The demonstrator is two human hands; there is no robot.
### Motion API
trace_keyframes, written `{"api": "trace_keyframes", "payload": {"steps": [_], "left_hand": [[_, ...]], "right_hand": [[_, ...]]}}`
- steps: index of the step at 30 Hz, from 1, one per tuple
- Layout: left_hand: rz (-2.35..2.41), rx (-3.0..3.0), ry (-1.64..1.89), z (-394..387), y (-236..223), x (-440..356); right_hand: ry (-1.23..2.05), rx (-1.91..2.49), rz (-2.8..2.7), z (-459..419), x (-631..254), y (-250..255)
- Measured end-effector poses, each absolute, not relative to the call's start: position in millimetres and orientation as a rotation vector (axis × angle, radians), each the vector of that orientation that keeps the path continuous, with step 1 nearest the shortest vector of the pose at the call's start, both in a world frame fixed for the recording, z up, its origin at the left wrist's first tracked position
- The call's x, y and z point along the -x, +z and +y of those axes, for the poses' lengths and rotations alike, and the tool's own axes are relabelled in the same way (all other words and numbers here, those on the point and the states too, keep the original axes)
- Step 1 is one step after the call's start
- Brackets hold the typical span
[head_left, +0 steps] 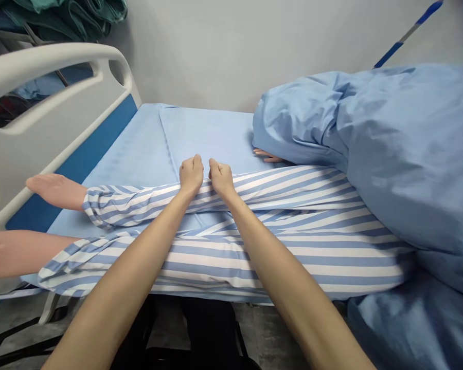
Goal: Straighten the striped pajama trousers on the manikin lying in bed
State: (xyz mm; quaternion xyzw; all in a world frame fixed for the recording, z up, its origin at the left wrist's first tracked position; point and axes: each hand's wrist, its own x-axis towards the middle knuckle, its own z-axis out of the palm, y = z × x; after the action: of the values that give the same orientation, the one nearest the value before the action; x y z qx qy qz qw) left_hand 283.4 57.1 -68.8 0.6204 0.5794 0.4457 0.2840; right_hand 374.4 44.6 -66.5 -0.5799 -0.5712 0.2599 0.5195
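Note:
My left hand is closed in a fist, thumb side up, over the far leg of a lying figure that looks like a care mannequin. Close beside it, a small gap apart, my right hand makes a matching fist. No object shows in either. Both seem to rest on or just above the blue-and-white striped trousers; I cannot tell whether they touch. The far bare foot and the near bare foot stick out of the trouser legs at the left.
A bunched blue quilt covers the figure's upper body at the right, with fingertips poking out beneath. Left stands the white bed end board. Light blue sheet reaches the wall. Green folded cloths lie at upper left.

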Motion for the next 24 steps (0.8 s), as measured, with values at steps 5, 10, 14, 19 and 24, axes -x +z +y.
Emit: {"api": "trace_keyframes", "payload": {"steps": [5, 10, 14, 19, 24], "left_hand": [[1.555, -1.550, 1.242, 72.2, -58.1, -311.9], [1.486, -1.470, 1.265, 83.5, -56.0, -357.2], [1.588, -1.585, 1.124, 68.9, -65.5, -377.7], [1.595, -1.634, 1.077, 58.5, -57.9, -397.2], [1.550, -1.693, 1.066, 56.6, -56.9, -418.9]], "right_hand": [[0.542, 1.372, -1.462, 42.8, -393.2, -58.4], [0.543, 1.378, -1.411, 45.7, -429.7, -56.3], [0.522, 1.383, -1.372, 45.8, -458.4, -53.1], [0.432, 1.425, -1.404, 40.8, -487.3, -51.8], [0.406, 1.391, -1.396, 45.6, -509.0, -45.7]]}}
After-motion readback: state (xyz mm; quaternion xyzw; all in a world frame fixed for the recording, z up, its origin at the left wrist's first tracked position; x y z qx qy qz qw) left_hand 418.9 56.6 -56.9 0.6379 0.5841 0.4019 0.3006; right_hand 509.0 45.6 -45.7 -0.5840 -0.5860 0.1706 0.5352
